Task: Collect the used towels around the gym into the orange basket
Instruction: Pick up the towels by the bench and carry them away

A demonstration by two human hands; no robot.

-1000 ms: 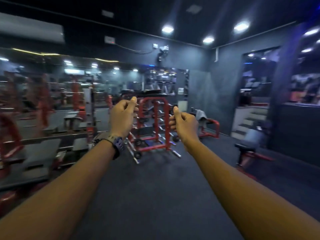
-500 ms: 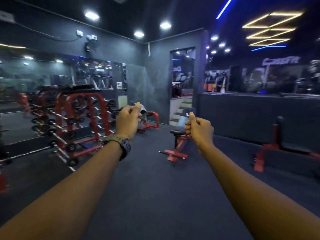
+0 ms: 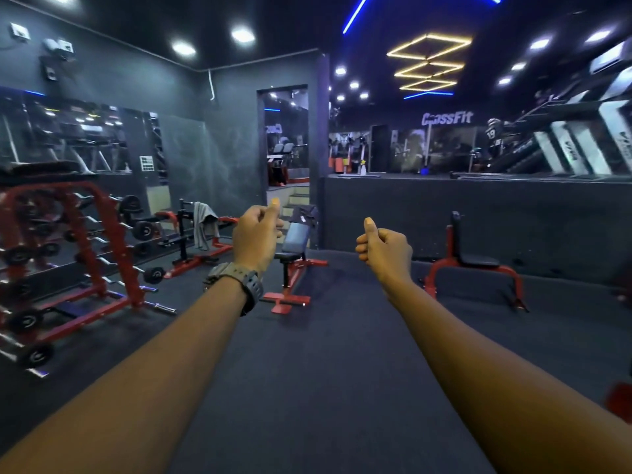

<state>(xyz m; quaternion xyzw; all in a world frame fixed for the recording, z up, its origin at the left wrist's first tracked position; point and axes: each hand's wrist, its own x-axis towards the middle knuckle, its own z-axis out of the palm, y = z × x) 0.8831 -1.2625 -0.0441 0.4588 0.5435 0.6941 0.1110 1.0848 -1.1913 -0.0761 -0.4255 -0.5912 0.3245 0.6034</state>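
Note:
A grey towel [image 3: 204,226] hangs over a red and black machine at the left, well beyond my hands. A dark cloth [image 3: 305,213] is draped on the top of the incline bench [image 3: 294,238] just behind my left hand. Both arms are stretched out in front of me. My left hand [image 3: 257,236], with a watch on its wrist, has its fingers curled and its thumb up, and it holds nothing. My right hand [image 3: 385,250] is curled the same way, also with nothing in it. I see no orange basket that I can make out.
A red barbell rack [image 3: 73,254] fills the left side. A low red seat [image 3: 473,265] stands against the dark half wall [image 3: 444,210] at the right. Steps [image 3: 297,197] rise through a doorway behind the bench. Dark floor matting [image 3: 318,371] stretches ahead. A red-orange object [image 3: 619,401] shows at the right edge.
My view has swung to the right: the barbell rack slid to the left and the incline bench, the half wall and the red seat came into sight. Both hands stayed curled.

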